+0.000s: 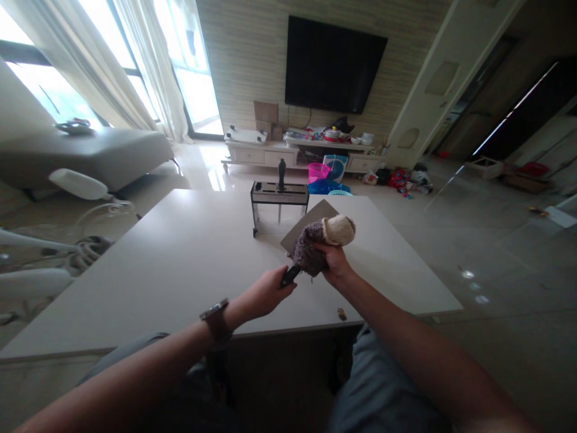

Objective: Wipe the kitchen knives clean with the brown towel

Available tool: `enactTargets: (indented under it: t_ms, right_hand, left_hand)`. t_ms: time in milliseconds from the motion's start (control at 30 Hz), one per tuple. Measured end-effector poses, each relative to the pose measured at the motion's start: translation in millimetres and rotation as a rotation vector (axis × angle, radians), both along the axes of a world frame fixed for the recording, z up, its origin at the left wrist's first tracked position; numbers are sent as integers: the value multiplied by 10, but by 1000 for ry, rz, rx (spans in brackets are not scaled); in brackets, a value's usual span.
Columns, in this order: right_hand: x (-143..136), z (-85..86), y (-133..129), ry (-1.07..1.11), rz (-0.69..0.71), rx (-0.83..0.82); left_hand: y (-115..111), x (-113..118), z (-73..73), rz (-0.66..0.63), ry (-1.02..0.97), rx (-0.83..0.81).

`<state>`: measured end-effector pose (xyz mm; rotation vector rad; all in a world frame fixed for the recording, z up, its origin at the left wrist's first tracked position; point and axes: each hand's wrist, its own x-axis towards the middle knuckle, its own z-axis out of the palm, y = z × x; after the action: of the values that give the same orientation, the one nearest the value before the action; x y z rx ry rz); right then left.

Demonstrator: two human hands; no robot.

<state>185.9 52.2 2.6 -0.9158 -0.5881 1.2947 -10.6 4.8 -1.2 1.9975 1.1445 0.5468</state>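
Head view, only view. Work in hand, judged from the frame: wiping a cleaver blade with a cloth. It looks to be midway. The cloth sits against the lower part of the blade near the handle, and the upper half of the blade shows bare. Whether that bare part is already wiped cannot be told. The cleaver is not in the knife block [279, 204], which stands on the white table [180, 258] just above centre frame with one dark handle [282, 173] upright in a slot.

Left hand [265, 294], lower centre: fingers curled tight round the dark cleaver handle [290, 275], a full fist grip. A watch [217, 319] sits on that wrist.

Right hand [333, 261], centre: closed round a bunched brown and cream cloth [322, 240], pressing it onto the cleaver [311, 219].

The cleaver is held above the table near its front edge, blade pointing up and away. A small dark object [341, 313] lies near the table edge, too small to identify.
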Motion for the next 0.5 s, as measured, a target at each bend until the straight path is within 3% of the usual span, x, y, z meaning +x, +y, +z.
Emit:
enactTargets:
  t_ms: [500]
  right_hand:
    - [658, 304, 344, 103, -194, -60]
  left_hand:
    - [-69, 4, 94, -38, 55, -39]
